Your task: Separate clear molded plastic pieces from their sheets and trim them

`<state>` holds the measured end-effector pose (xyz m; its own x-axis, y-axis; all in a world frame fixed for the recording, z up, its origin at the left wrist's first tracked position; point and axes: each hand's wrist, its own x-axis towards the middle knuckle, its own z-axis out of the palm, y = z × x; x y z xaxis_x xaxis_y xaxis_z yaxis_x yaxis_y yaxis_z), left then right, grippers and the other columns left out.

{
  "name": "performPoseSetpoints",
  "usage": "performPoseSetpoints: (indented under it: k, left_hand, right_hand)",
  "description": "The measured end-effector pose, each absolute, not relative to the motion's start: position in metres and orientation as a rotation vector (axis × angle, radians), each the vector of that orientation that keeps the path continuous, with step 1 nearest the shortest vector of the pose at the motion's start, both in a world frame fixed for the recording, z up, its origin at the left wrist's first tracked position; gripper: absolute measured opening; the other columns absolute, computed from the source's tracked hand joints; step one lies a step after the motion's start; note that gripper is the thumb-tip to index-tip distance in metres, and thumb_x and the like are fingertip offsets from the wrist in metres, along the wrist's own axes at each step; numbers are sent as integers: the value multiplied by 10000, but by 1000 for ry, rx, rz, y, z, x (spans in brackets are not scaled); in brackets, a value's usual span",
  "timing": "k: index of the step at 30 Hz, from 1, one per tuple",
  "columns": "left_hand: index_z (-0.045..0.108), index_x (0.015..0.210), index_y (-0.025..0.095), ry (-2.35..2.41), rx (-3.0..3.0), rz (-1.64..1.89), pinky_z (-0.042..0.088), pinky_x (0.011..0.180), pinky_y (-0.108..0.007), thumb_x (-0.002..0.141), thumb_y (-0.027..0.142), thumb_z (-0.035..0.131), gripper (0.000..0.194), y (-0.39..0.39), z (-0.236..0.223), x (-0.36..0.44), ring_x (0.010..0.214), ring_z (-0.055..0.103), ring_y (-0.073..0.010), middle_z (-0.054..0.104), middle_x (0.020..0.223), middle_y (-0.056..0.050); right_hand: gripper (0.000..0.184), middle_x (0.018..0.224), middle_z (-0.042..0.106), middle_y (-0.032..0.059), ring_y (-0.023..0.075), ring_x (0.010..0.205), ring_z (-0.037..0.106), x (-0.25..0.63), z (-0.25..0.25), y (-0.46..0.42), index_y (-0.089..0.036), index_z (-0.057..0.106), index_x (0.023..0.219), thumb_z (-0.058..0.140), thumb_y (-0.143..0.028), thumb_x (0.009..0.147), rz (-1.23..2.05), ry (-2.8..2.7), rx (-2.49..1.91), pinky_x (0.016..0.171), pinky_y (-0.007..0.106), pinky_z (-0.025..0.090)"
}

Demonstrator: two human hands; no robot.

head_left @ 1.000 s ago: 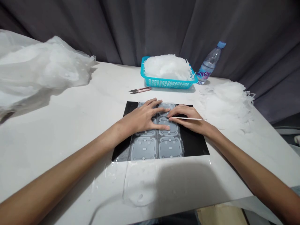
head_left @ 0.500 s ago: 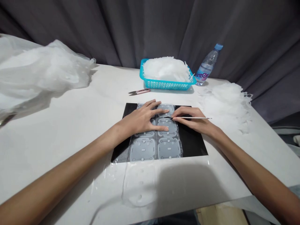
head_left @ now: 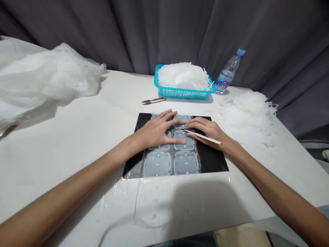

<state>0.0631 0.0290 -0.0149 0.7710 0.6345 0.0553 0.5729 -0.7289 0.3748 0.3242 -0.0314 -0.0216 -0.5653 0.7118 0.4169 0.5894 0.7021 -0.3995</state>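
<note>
A clear film sheet [head_left: 171, 161] cut into rounded square shapes lies over a black mat [head_left: 213, 157] in the middle of the white table. My left hand [head_left: 156, 130] rests flat on the sheet, fingers spread. Just to its right, my right hand [head_left: 207, 132] pinches a thin white pointed tool [head_left: 203, 136], whose tip touches the sheet close to my left fingertips. The tool's handle lies back across my right hand toward the wrist.
A turquoise basket [head_left: 183, 92] heaped with white film scraps stands at the back, a water bottle [head_left: 228, 73] to its right. Small snips [head_left: 153, 100] lie left of the basket. Loose film piles sit at right [head_left: 248, 115] and far left [head_left: 43, 82]. The table's near edge [head_left: 195, 231] is close.
The tool in my right hand has swung from lying level, pointing right, to slanting back toward my wrist. My left hand has stayed flat on the sheet.
</note>
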Motion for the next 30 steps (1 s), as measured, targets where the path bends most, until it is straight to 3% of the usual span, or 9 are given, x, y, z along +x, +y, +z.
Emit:
performPoseSetpoints:
  k: [7, 10, 14, 18, 24, 30]
  left_hand:
    - [482, 1586, 309, 919, 2638, 261, 341, 1272, -568, 846, 912, 543, 956, 29, -18, 63, 1631, 247, -361, 335, 1745, -113]
    - [449, 1609, 300, 917, 2640, 285, 317, 1281, -560, 847, 912, 542, 982, 30, -20, 63, 1627, 255, -363, 334, 1742, -130]
    - [238, 1700, 342, 907, 2590, 286, 292, 1287, -557, 841, 904, 566, 1078, 30, -18, 62, 1630, 256, -360, 306, 1753, -127]
    - [69, 1729, 261, 983, 2527, 236, 266, 1298, -562, 794, 939, 571, 1260, 31, -16, 63, 1658, 153, -368, 185, 1792, -146]
    - [16, 1726, 136, 1018, 2520, 79, 230, 1312, -559, 801, 958, 515, 1335, 31, -11, 67, 1673, -49, -350, 53, 1806, -152]
    - [-38, 1718, 113, 1036, 2494, 66, 213, 1306, -585, 796, 951, 527, 1368, 30, -11, 67, 1670, -65, -357, -18, 1797, -189]
  right_hand:
    - [310, 1335, 707, 102, 260, 1214, 688, 321, -22, -27, -267, 640, 1383, 547, -348, 1098, 153, -2442, -1024, 1024, 440, 593]
    - [304, 1280, 725, 123, 279, 1157, 692, 316, -27, -22, -244, 672, 1349, 530, -351, 1102, 35, -2481, -1015, 991, 476, 600]
    - [302, 1202, 740, 136, 287, 1104, 688, 314, -31, -17, -216, 694, 1304, 501, -342, 1110, -36, -2517, -999, 956, 483, 600]
    - [271, 1191, 740, 120, 275, 1096, 687, 316, -31, -15, -222, 689, 1264, 492, -330, 1114, -9, -2516, -938, 955, 453, 586]
    - [265, 1098, 729, 117, 248, 1020, 697, 308, -26, -9, -208, 677, 1135, 443, -332, 1128, 201, -2301, -1051, 912, 395, 568]
    - [276, 1017, 700, 87, 219, 950, 676, 300, -22, -5, -211, 679, 1046, 464, -366, 1124, 366, -2145, -1063, 887, 358, 538]
